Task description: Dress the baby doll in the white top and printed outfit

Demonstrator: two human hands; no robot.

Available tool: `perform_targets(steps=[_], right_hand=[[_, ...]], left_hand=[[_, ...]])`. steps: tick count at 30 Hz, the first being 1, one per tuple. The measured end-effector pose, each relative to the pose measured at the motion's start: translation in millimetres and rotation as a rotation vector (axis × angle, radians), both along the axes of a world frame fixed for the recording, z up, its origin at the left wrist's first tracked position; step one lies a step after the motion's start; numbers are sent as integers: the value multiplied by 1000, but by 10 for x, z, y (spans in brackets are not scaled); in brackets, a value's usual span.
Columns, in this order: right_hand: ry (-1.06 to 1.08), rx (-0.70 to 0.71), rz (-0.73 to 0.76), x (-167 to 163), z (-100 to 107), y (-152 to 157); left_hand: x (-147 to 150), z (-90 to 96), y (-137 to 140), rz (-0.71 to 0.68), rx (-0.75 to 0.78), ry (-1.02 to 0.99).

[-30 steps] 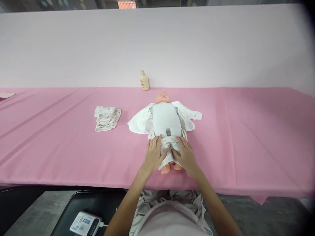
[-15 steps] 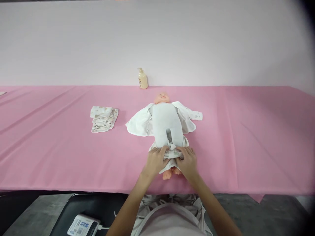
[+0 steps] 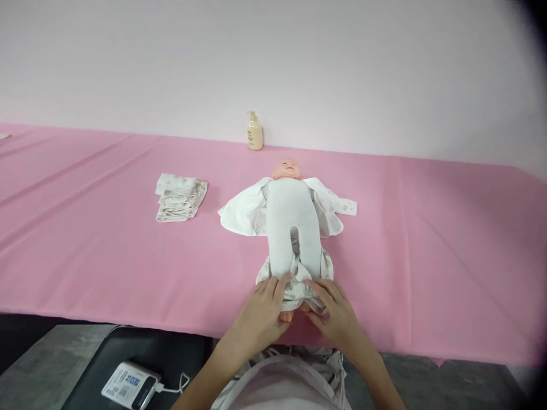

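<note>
Holding the patterned trousers [image 3: 298, 292] bunched around the lower legs of the baby doll [image 3: 293, 199], I have both hands at the near end of its body, close to the worktop's front edge. The doll lies on its back, its head away from me. My left hand [image 3: 264, 310] has its fingers close together, curled onto the cloth, its thumb apart beside a foot [image 3: 286, 316]; the underside of that grip is hidden. My right hand [image 3: 341, 312] has the opposite side of the cloth between index finger and thumb, the other fingers curled behind.

To handle this well, I judge that I should keep both sides level, so that the gathered cloth doesn't twist. Light, matched tension seems best, with the feet kept straight and my thumbs beside them, because toes could snag in the folds.

Beyond my fingers, a white top [image 3: 245, 213] spreads open on both sides of the doll's torso; I cannot tell whether its arms are in the sleeves. Farther out on the pink-covered worktop [image 3: 448, 256], folded cloths [image 3: 179, 199] lie well apart to my left, and a pump bottle [image 3: 255, 132] stands beyond the doll's head, near the white wall [image 3: 273, 68]. Below, a device with a white cable [image 3: 130, 384] rests on a black seat [image 3: 166, 350].
</note>
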State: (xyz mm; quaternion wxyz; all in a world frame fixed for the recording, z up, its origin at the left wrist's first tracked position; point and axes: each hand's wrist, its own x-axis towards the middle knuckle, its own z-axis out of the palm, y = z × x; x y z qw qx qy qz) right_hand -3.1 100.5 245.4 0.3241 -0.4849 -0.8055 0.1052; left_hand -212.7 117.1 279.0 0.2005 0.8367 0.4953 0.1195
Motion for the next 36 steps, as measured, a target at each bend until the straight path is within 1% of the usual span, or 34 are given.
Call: perform_targets(steps=[3,7,9,12,14,17,19,22,24,26,27,29,31,33,36], right_hand=[[49,60,-15,-87,-80,-55],[129,127,-78,-226,-127,-172],[172,184,-82,-266,-134,-225],[172,237,-47,-271,-119,-280],[167,270,-2,-250,-83,-303],[137,336,56,-222,-4,-330],[93,351,50,-221,40,-352],[67,285,-85,-250,59,-397],[50,203,-204,-279,40,-428],[11,146,-296,-306,7,-452],[-7,140,-326,-316,-9,-461],[-21,174,-351,-330,-34,-471],[-14,257,-305,-329,-42,-474],[-23,322,-212,-312,-36,-477],[-72,317,-69,-273,-15,-498]], left_hand=[[41,23,-28,-56,-22,5],[49,78,-75,-129,-21,79],[51,77,-123,-152,22,90],[52,65,-219,-152,136,61],[43,70,-280,-157,210,42],[8,95,-346,-217,292,10],[-23,112,-376,-248,321,22],[-56,118,-419,-222,330,87],[-57,104,-451,-158,306,144],[-44,74,-480,-76,244,204],[-35,57,-491,-41,206,228],[-17,25,-506,-6,154,261],[-6,3,-513,-20,146,277],[-2,-9,-518,-64,148,277],[-12,-18,-531,-122,128,246]])
